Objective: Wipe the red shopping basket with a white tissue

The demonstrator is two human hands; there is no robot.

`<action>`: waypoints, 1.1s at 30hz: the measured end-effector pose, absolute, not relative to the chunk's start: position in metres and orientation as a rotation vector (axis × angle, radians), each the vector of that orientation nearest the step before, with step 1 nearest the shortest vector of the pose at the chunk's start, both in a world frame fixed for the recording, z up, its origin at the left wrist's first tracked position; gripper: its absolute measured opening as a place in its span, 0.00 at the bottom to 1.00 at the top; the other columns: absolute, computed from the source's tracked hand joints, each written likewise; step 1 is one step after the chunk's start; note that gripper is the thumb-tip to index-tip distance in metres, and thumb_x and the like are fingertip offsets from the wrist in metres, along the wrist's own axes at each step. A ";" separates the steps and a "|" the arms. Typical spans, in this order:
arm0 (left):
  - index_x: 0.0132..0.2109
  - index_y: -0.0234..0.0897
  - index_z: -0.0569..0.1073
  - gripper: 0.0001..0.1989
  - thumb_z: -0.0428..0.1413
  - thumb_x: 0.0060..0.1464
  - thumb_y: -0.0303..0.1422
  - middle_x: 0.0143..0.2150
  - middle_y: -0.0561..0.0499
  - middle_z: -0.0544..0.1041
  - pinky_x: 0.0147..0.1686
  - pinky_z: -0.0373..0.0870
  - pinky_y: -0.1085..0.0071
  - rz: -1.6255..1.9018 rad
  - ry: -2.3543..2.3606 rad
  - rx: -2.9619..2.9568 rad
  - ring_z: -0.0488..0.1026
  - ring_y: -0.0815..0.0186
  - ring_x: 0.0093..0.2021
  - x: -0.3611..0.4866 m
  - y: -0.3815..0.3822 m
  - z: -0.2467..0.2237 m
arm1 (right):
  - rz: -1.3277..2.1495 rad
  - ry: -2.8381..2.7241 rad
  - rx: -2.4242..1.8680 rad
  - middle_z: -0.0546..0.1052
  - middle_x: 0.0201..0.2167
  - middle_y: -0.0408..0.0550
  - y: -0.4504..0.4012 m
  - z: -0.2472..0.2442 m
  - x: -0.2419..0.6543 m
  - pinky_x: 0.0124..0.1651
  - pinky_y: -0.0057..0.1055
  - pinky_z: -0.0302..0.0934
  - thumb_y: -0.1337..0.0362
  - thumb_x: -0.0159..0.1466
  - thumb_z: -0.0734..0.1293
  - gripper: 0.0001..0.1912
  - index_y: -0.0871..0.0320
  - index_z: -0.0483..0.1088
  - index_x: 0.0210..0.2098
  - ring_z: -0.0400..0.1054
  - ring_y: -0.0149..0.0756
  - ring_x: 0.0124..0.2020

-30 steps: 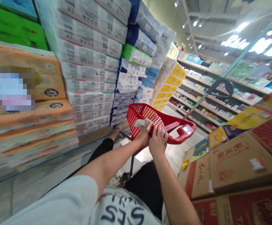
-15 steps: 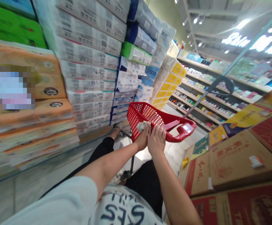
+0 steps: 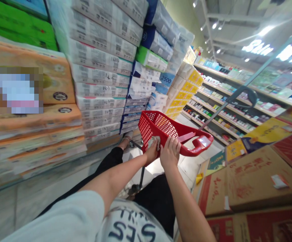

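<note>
This is a shop: small goods (image 3: 215, 95) line the shelves (image 3: 218, 74), and wrapped packs (image 3: 102, 69) and printed cartons (image 3: 254, 188) stand stacked on either side of a red shopping basket (image 3: 167, 125).

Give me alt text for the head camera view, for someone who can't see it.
A left hand holds a pale cloth against a red shopping basket, which the right hand grips. Wrapped packs are stacked at left, cardboard boxes at right.

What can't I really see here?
In the head view:
Bottom of the red perforated plastic basket: behind its near side.
Part of the crumpled pale cloth: behind the left hand.
Top of the tall grey-white wrapped stack: cut by the upper edge.
Labels on small colourful far packages: too small.
</note>
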State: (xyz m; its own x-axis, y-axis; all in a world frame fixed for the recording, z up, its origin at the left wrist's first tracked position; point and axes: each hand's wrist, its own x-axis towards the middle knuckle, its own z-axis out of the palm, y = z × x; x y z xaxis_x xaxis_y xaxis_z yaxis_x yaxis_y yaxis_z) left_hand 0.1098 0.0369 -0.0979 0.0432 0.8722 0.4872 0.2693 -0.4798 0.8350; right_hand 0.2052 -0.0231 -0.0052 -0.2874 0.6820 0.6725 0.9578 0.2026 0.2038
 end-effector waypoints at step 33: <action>0.64 0.36 0.63 0.27 0.43 0.57 0.24 0.67 0.49 0.62 0.70 0.49 0.60 1.325 1.034 2.240 0.55 0.65 0.68 0.099 0.067 -0.024 | -0.805 -2.028 -1.476 0.63 0.59 0.73 -0.020 -0.007 0.207 0.63 0.51 0.46 0.72 0.66 0.53 0.27 0.78 0.57 0.63 0.54 0.55 0.63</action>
State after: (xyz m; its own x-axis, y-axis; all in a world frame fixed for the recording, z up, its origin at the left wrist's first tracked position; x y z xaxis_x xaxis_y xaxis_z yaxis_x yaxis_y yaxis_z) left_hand 0.0985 0.0670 -0.0239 0.3002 0.7322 0.6113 0.4155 -0.6773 0.6072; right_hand 0.2069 -0.0197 -0.0073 -0.2857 0.6601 0.6947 0.9568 0.2367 0.1686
